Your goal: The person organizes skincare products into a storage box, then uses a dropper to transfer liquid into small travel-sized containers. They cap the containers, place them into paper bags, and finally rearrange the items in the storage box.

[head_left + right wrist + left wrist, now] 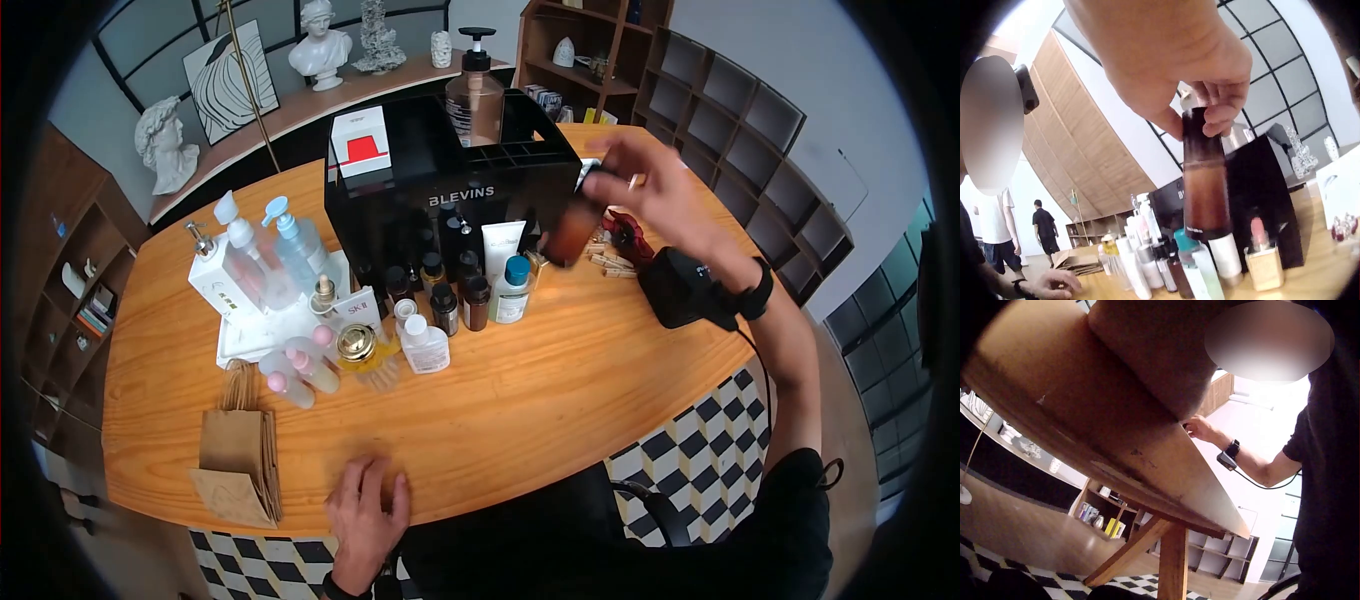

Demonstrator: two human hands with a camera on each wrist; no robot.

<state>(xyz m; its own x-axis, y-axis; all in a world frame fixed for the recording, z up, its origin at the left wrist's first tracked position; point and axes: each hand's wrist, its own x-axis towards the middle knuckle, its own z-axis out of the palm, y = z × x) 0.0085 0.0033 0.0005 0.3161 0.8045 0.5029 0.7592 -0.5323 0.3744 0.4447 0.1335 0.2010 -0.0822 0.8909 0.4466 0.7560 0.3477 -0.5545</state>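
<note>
The right hand grips the amber bottle, apparently above the table; the left hand rests, unclenched, at the near edge.

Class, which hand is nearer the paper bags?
Left. The left hand rests to the right of the paper bags; the right hand is farther off, beside the black box, holding a bottle.

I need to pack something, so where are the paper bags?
In the head view, the paper bags lie by the near left edge of the table, left of the left hand.
</note>
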